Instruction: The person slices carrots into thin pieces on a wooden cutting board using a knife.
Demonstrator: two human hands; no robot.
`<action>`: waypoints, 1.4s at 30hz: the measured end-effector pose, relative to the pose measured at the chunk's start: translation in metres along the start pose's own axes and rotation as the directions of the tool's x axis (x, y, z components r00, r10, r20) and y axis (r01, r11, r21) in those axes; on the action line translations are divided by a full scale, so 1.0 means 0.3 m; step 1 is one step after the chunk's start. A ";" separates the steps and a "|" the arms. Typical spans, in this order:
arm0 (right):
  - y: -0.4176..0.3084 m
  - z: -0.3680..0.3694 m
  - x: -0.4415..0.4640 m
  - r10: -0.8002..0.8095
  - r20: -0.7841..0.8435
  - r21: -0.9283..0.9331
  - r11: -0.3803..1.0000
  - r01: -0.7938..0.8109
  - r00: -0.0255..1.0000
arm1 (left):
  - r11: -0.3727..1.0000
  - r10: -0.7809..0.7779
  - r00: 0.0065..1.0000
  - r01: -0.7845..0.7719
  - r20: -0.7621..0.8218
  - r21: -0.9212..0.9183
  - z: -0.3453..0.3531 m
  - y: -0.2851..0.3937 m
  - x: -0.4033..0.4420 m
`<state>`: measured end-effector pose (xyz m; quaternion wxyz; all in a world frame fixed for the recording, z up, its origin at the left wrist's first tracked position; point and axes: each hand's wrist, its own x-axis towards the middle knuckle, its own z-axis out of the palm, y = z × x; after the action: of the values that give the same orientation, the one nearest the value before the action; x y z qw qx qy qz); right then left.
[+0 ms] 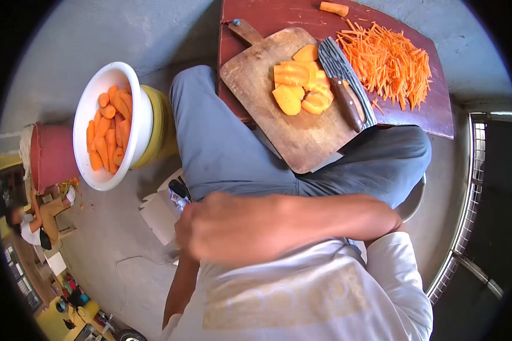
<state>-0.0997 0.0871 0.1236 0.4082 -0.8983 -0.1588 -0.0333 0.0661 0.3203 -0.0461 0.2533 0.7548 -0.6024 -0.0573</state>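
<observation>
My right arm reaches across my lap to the left, and my right hand (224, 227) is smeared by motion, so its fingers do not show clearly. It is over my left forearm (181, 290); my left hand is hidden behind it. Beyond my hands, a wooden cutting board (256, 85) lies tilted over my legs and the red table. Flat carrot slices (296, 77) are piled on it. A broad knife (347, 85) with a wooden handle rests along the board's right side, apart from both hands.
Carrot strips (389, 62) are heaped on the red table (438, 108), with a carrot piece (334, 8) behind. At left, a white basin (84, 113) of carrots sits by a yellow container (158, 128). A red bucket (54, 156) and a seated person (34, 224) are further off.
</observation>
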 end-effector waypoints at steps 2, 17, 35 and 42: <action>0.153 0.128 0.015 0.080 -0.017 0.048 0.996 -0.079 0.997 | 0.964 -0.054 0.998 0.061 0.034 -0.258 -0.048 0.030 0.017; 0.102 -0.002 -0.304 0.363 -0.406 -0.283 0.823 -0.493 0.839 | 0.980 0.155 0.984 -0.164 -0.084 -0.113 -0.019 0.011 0.118; 0.303 -0.118 -0.754 0.606 -0.764 0.114 0.464 -0.878 0.221 | 0.988 0.107 0.710 0.003 0.696 -0.155 -0.370 0.206 0.414; 0.257 -0.134 -0.820 0.587 -0.809 0.387 0.509 -0.768 -0.019 | 0.909 0.257 0.769 0.013 0.586 -0.416 -0.249 0.359 0.678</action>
<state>-0.3059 -0.0538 0.0480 0.3045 -0.7199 0.5433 -0.3062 0.0550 0.1372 0.1115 0.1884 0.5828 -0.6762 -0.4094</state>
